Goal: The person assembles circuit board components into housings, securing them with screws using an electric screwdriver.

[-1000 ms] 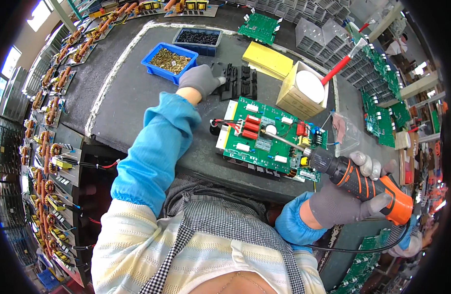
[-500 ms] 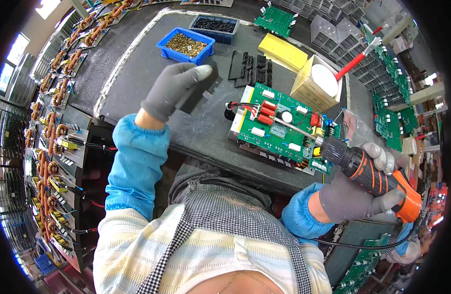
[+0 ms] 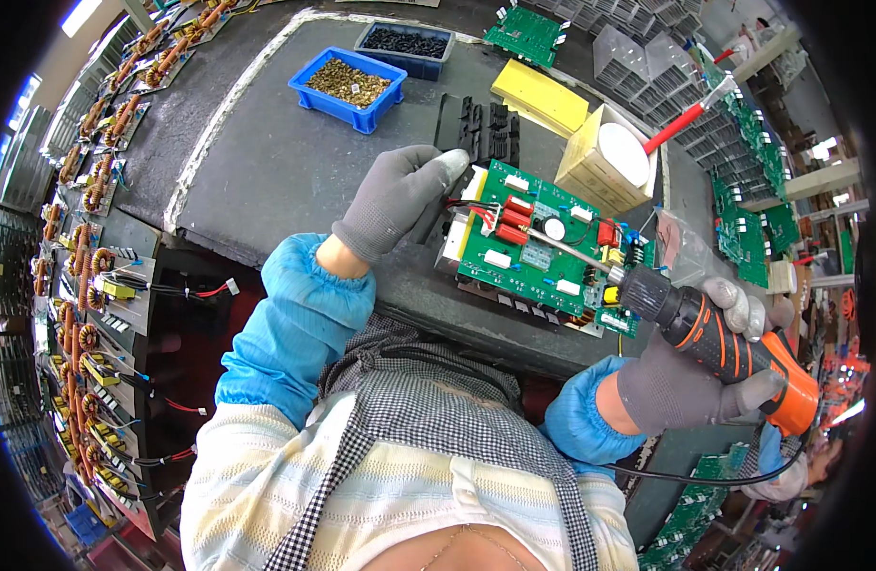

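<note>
My left hand [image 3: 390, 202], in a grey glove, is closed on a thin black plate [image 3: 428, 219]; the plate is held against the left end of a green circuit board assembly [image 3: 478, 255] and is mostly hidden by the hand. Red and black wires and red parts sit on that end of the board. In my right hand [image 3: 671, 381], also gloved, is an orange and black power screwdriver [image 3: 706, 324]. Its long bit lies level over the board, pointing left. Just beyond my left fingertips are several black plastic pieces [image 3: 490, 133].
A blue bin [image 3: 367, 116] of brass-coloured hardware and a dark bin [image 3: 409, 65] of black screws stand at the back. A yellow block [image 3: 541, 98] lies beside an open carton [image 3: 590, 167] with a red-handled brush [image 3: 681, 126]. Coil assemblies [image 3: 97, 271] line the left.
My left hand has moved right with the black plate, from the bench in front of the blue bin to the board's left end. My right hand and the power screwdriver have barely moved.
</note>
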